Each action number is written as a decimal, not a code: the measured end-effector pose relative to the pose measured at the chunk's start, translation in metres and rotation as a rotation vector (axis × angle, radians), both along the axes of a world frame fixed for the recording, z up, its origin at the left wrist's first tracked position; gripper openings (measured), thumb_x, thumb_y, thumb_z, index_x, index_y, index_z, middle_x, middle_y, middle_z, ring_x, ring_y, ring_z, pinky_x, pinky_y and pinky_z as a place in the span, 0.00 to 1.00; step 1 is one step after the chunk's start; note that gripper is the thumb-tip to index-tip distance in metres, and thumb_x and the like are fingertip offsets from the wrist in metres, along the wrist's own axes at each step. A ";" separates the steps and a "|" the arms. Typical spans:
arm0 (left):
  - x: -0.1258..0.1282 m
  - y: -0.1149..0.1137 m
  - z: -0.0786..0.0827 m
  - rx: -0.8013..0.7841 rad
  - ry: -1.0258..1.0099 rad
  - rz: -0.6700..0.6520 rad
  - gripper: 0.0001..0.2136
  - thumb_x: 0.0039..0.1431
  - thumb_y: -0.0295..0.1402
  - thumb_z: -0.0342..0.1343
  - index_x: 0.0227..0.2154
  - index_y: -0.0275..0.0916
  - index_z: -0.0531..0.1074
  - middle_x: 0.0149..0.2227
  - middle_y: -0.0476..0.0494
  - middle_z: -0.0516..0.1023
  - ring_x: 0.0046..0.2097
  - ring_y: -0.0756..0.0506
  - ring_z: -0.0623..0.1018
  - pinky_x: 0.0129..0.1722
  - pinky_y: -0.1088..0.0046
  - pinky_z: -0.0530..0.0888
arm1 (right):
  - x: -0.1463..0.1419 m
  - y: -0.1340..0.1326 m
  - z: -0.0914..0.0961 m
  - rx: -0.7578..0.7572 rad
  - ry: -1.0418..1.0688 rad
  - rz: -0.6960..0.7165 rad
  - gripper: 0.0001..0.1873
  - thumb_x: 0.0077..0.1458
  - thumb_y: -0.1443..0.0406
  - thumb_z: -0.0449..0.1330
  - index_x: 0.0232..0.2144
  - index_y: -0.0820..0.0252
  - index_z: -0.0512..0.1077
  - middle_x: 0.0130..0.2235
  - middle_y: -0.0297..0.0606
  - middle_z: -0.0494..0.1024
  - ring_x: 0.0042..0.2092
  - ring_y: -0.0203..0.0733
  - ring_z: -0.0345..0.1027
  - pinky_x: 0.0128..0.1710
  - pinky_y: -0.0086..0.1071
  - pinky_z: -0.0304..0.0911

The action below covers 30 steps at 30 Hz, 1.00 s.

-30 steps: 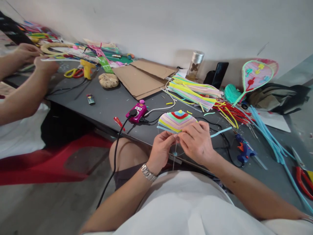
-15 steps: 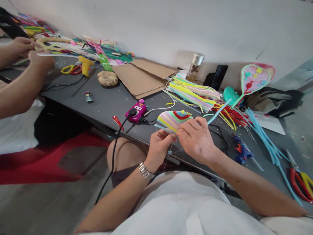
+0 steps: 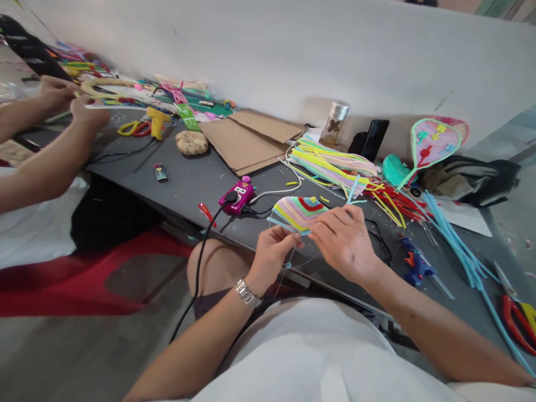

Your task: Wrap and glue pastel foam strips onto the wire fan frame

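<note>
Above the table edge I hold a striped pipe-cleaner panel (image 3: 298,213) with rainbow bands of yellow, pink, green, red and blue. My left hand (image 3: 272,254) pinches its lower edge between thumb and fingers, with a silver watch at the wrist. My right hand (image 3: 345,240) is closed over the panel's right side, hiding that part. A light blue pipe cleaner (image 3: 354,188) sticks up from behind the right fingers, and blue also runs along the panel's lower edge. Thin threads with a small blue bead-like piece (image 3: 288,266) hang below the left fingertips.
A blue glue gun (image 3: 414,261), blue pipe cleaners (image 3: 456,240) and scissors (image 3: 513,312) lie at right. Behind are a multicoloured pipe-cleaner bundle (image 3: 330,162), cardboard (image 3: 251,139) and a bottle (image 3: 335,123). A pink power strip (image 3: 237,195) trails a black cable. Another person's hands (image 3: 86,109) work at far left.
The blue pipe cleaner's free end has swung from slanting right to nearly upright. My right hand has turned slightly and the panel tilts a little differently. The whole view has shifted somewhat.
</note>
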State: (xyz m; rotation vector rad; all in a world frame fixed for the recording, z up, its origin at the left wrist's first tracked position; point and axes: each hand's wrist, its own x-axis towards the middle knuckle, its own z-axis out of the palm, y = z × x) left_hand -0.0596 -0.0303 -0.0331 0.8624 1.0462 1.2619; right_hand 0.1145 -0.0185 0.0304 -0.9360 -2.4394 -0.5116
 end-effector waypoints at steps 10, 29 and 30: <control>0.005 -0.003 -0.003 0.004 -0.072 0.005 0.09 0.48 0.33 0.67 0.21 0.38 0.72 0.20 0.50 0.77 0.27 0.50 0.74 0.37 0.72 0.70 | 0.001 -0.008 -0.013 -0.024 0.043 -0.033 0.09 0.61 0.70 0.61 0.28 0.59 0.73 0.31 0.36 0.77 0.38 0.42 0.63 0.45 0.41 0.51; -0.009 0.002 0.027 0.065 0.178 -0.341 0.11 0.47 0.38 0.70 0.23 0.36 0.78 0.23 0.46 0.78 0.26 0.49 0.74 0.30 0.73 0.72 | 0.008 0.038 0.038 -1.004 0.604 0.173 0.11 0.60 0.59 0.62 0.34 0.61 0.78 0.32 0.35 0.79 0.31 0.35 0.66 0.32 0.30 0.61; -0.011 0.005 0.029 0.069 0.198 -0.370 0.10 0.47 0.38 0.70 0.23 0.36 0.78 0.23 0.46 0.79 0.26 0.49 0.75 0.31 0.73 0.72 | 0.006 0.042 0.039 -1.035 0.621 0.195 0.11 0.59 0.58 0.62 0.33 0.61 0.78 0.30 0.34 0.78 0.30 0.34 0.64 0.31 0.29 0.60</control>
